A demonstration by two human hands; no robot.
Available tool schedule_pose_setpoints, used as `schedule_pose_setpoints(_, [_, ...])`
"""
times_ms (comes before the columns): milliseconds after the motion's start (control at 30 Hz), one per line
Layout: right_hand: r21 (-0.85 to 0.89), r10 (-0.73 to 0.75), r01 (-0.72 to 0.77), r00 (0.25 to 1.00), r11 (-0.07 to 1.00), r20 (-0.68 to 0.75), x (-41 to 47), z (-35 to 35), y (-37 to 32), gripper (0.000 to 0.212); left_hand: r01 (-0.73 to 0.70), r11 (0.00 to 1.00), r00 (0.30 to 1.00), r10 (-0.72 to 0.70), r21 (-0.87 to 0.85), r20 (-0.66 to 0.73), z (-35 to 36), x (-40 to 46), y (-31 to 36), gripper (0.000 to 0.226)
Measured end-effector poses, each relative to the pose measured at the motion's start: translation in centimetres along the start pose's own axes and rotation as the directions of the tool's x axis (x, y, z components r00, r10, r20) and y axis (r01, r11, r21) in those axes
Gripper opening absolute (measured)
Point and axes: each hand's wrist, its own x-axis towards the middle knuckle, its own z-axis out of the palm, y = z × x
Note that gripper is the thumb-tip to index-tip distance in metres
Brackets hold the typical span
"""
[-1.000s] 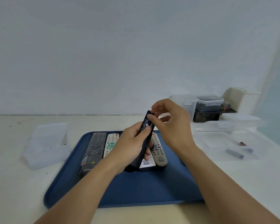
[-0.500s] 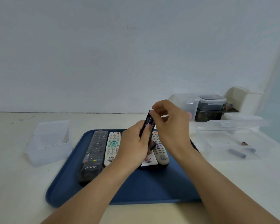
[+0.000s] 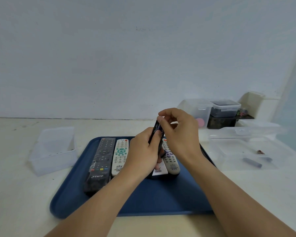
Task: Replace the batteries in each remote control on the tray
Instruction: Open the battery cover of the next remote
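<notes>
One view only, head cam. Since approx. 1 s ago both hands have drawn in closer over the blue tray (image 3: 161,199) and the black remote (image 3: 156,134) has tipped a bit more upright; the right hand (image 3: 179,134) has slid from the remote's top end down onto its open back (prob. seating or prising a battery, can't tell which), so this remote's swap looks mid-way, not finished.

Left hand (image 3: 142,154) is wrapped tight round the remote's lower body, w/ the thumb up along its side. Right hand's fingertips (image 3: 160,119) pinch at the upper end, closed on the remote or a cell in it.

Rel. to the grip: held remote sits betw. the two hands, above the tray. Below-left of the grip lie a dark remote (image 3: 99,165) and a white remote (image 3: 120,156); just under it a beige remote (image 3: 170,158). Well right of the grip, loose batteries (image 3: 252,163) lie in a clear box (image 3: 220,151).
</notes>
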Motion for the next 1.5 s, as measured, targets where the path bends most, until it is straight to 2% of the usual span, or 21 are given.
schedule_pose_setpoints(133, [-0.014,-0.056,0.056,0.997,0.998,-0.059,-0.5,0.4,-0.6,0.014,-0.006,1.0,0.999,0.005,-0.02,-0.054,-0.2,0.3,0.5,0.032])
schedule_pose_setpoints(267, [-0.034,-0.054,0.052,0.997,0.998,-0.062,-0.3,0.4,-0.6,0.003,-0.024,1.0,0.998,0.023,-0.017,-0.058,-0.1,0.0,0.8,0.032])
schedule_pose_setpoints(433, [0.013,0.06,-0.059,0.997,0.998,-0.038,0.3,0.2,-0.6,0.019,-0.045,0.998,0.998,0.046,0.032,-0.032,-0.1,-0.1,0.8,0.031])
schedule_pose_setpoints(567, [0.052,0.11,-0.109,0.994,0.993,-0.004,0.6,0.1,-0.4,0.023,-0.047,0.998,0.999,0.048,0.041,-0.025,0.0,-0.2,0.5,0.029])
schedule_pose_setpoints(733, [0.075,0.095,-0.097,0.995,0.992,0.031,0.5,0.1,-0.5,0.018,-0.034,0.997,0.999,0.036,0.066,-0.03,-0.1,0.1,0.5,0.029])
schedule_pose_setpoints(833, [0.008,0.025,-0.025,0.997,1.0,0.069,-0.4,0.9,-0.6,0.024,-0.035,0.992,0.995,0.047,0.121,-0.092,-0.4,0.4,0.5,0.031])
schedule_pose_setpoints(900, [0.005,0.011,-0.011,0.999,1.0,0.041,-0.5,1.2,-0.9,0.022,-0.042,0.989,0.992,0.058,0.139,-0.113,-0.6,0.5,0.6,0.032])
schedule_pose_setpoints(1000, [0.1,0.056,-0.051,0.998,0.994,-0.042,-0.1,0.7,-0.9,0.011,-0.029,0.997,0.997,0.034,0.068,-0.074,-0.3,0.2,1.1,0.034])
schedule_pose_setpoints(1067, [0.094,0.061,-0.057,0.997,0.994,-0.038,0.1,0.5,-0.7,0.01,-0.027,0.996,0.997,0.032,0.081,-0.064,-0.1,0.1,1.2,0.033])
schedule_pose_setpoints(1267, [0.118,0.072,-0.064,0.995,0.991,-0.066,0.0,0.5,-0.5,0.013,-0.08,0.971,0.993,0.098,0.223,-0.072,-0.3,0.3,0.6,0.033])
schedule_pose_setpoints(1500, [0.193,0.129,-0.108,0.986,0.975,-0.102,0.1,0.5,-0.2,0.015,-0.077,0.966,0.992,0.098,0.247,-0.074,-0.1,0.6,0.5,0.031])
